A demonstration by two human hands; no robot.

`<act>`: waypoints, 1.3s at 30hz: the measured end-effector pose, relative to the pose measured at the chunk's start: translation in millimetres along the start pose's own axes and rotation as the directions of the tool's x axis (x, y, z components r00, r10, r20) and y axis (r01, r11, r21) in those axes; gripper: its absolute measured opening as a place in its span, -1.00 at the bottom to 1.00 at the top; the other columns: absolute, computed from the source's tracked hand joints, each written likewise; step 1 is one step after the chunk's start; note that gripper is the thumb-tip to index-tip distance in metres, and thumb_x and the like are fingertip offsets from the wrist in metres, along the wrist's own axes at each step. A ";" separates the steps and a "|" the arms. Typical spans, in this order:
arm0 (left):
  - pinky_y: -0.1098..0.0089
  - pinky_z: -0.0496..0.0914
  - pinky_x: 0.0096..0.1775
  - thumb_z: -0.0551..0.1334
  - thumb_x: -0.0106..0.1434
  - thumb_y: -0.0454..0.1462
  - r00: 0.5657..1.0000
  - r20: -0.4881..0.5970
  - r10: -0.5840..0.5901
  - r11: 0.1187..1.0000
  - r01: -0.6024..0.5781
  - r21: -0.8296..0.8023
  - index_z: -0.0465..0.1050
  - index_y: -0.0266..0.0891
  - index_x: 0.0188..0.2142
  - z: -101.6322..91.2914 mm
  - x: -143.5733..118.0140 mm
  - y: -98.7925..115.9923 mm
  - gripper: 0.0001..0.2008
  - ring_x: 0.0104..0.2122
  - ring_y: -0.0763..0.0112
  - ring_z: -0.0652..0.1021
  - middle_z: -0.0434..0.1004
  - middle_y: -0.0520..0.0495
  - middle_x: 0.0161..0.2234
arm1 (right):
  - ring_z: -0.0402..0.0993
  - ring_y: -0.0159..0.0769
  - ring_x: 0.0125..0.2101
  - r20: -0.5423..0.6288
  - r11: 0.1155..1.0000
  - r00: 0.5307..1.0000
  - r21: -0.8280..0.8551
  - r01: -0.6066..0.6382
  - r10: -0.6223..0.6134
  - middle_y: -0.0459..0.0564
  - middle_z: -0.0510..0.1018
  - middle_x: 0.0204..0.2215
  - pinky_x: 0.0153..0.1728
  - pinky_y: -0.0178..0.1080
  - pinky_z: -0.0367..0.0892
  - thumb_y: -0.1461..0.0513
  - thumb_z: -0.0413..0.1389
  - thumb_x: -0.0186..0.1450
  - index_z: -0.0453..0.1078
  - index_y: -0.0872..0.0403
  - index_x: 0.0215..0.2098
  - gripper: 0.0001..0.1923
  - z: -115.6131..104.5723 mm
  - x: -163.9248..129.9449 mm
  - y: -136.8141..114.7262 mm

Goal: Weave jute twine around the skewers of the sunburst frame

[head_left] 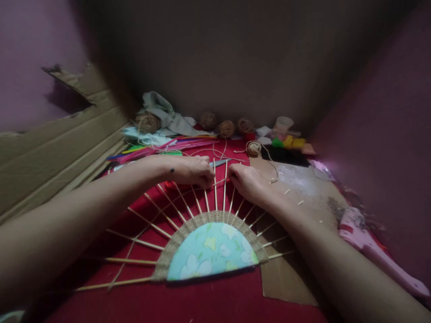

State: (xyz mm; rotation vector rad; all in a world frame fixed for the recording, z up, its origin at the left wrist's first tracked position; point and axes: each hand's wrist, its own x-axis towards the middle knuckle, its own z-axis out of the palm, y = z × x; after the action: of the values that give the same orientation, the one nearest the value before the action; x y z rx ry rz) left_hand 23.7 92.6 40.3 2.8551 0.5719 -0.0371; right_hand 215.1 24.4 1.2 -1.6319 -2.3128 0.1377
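Observation:
A half-round fan frame lies on the red surface, with a blue floral fabric centre (205, 253), a woven twine band (183, 228) round its curve and thin sticks (225, 190) spreading outward. Above the band, my left hand (198, 171) is closed at the upper ends of the middle sticks. My right hand (247, 181) is closed just to the right of it. A strand of twine (220, 182) stretches across the sticks from one hand to the other, its ends hidden by my fingers. Scissors (220, 163) lie partly hidden behind my left hand.
Twine balls (226, 129), a grey-green cloth (164, 112) and coloured strips (175, 144) lie along the back. At right are a cardboard sheet (286, 282), a pink glue gun (367, 244) and a black flat object (286, 156). Tall cardboard (50, 161) stands at left.

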 end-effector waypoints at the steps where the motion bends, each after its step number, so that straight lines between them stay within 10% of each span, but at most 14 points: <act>1: 0.43 0.16 -0.28 0.25 0.14 -0.28 0.998 0.057 -0.013 1.000 0.013 0.002 0.45 -0.17 -0.60 -1.5 -0.4 0.6 -0.81 -0.45 0.44 0.32 0.41 0.08 -0.60 | 0.38 -0.31 -0.37 -0.005 1.000 1.000 -0.007 0.013 -0.013 -0.05 0.50 -0.39 -0.41 -0.32 0.12 0.33 -0.04 0.29 0.35 0.06 -0.34 -0.86 -1.3 0.6 -0.2; 3: 0.39 0.16 -0.25 0.19 0.20 -0.28 0.986 0.168 0.002 1.000 0.003 -0.028 0.46 -0.17 -0.53 -4.1 -2.7 0.8 -0.81 -0.40 0.40 0.32 0.44 0.05 -0.54 | 0.38 -0.33 -0.37 -0.020 0.999 0.999 -0.039 0.037 -0.038 -0.04 0.50 -0.37 -0.42 -0.32 0.11 0.31 -0.03 0.31 0.37 0.06 -0.34 -0.85 -6.0 3.5 -0.1; 14: 0.38 0.19 -0.32 0.11 0.15 -0.39 0.994 0.049 -0.102 0.992 0.105 -0.064 0.38 -0.22 -0.46 -13.6 -23.1 17.0 -0.88 -0.38 0.40 0.31 0.31 0.01 -0.43 | 0.30 -0.18 -0.23 -0.078 0.891 0.941 -0.357 0.281 -0.328 0.03 0.50 -0.36 -0.23 -0.18 0.06 0.33 0.00 0.29 0.46 0.08 -0.35 -0.81 -50.1 63.9 -6.1; 26: 0.41 0.22 -0.30 0.08 0.21 -0.42 0.998 -0.029 -0.048 0.988 0.043 -0.149 0.34 -0.23 -0.49 -15.9 -27.8 20.4 -0.81 -0.30 0.38 0.30 0.30 0.00 -0.44 | 0.41 -0.36 -0.41 0.019 0.984 0.984 0.014 0.179 -0.180 -0.02 0.56 -0.47 -0.36 -0.35 0.18 0.39 0.09 0.13 0.56 0.14 -0.35 -0.79 -28.3 122.8 0.4; 39: 0.43 0.23 -0.29 0.17 0.19 -0.35 0.986 -0.102 -0.131 0.965 0.103 -0.240 0.29 -0.23 -0.26 -8.1 -29.5 6.9 -0.90 -0.32 0.42 0.32 0.33 0.01 -0.33 | 0.36 -0.34 -0.42 -0.176 0.985 0.978 -0.146 0.086 -0.112 0.00 0.48 -0.45 -0.38 -0.30 0.18 0.38 0.00 0.18 0.43 0.12 -0.50 -0.80 -74.4 20.3 15.7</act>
State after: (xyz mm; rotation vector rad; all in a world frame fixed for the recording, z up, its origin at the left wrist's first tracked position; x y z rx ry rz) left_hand -1.1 77.1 51.7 2.6045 0.7178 0.1689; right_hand 245.6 41.6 71.8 -1.5162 -2.2991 -0.1918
